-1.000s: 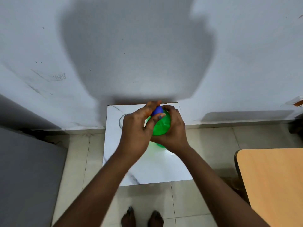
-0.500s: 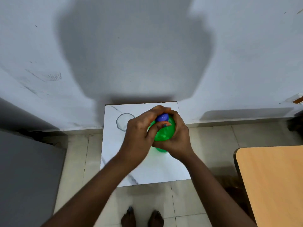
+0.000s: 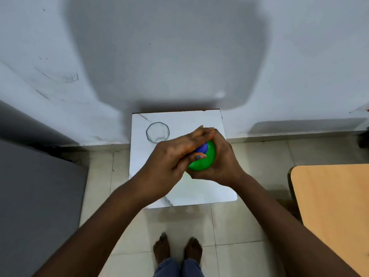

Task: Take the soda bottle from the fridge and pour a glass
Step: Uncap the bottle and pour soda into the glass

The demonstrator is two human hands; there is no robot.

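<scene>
A green soda bottle (image 3: 201, 161) stands upright on a small white marble table (image 3: 199, 188), seen from above. Its blue cap (image 3: 202, 148) shows between my fingers. My right hand (image 3: 221, 158) wraps the bottle's shoulder from the right. My left hand (image 3: 171, 162) lies over the top with its fingers closed around the cap. An empty clear glass (image 3: 157, 132) stands at the table's back left, apart from both hands. The bottle's lower body is hidden under my hands.
A white wall rises right behind the table. A grey fridge surface (image 3: 36, 196) fills the left side. A wooden tabletop (image 3: 331, 206) juts in at the right. My bare feet (image 3: 177, 250) stand on the tiled floor in front of the table.
My left hand has slid to the right over the cap, and the glass, earlier partly hidden behind it, now shows fully. The bottle stays gripped in my right hand.
</scene>
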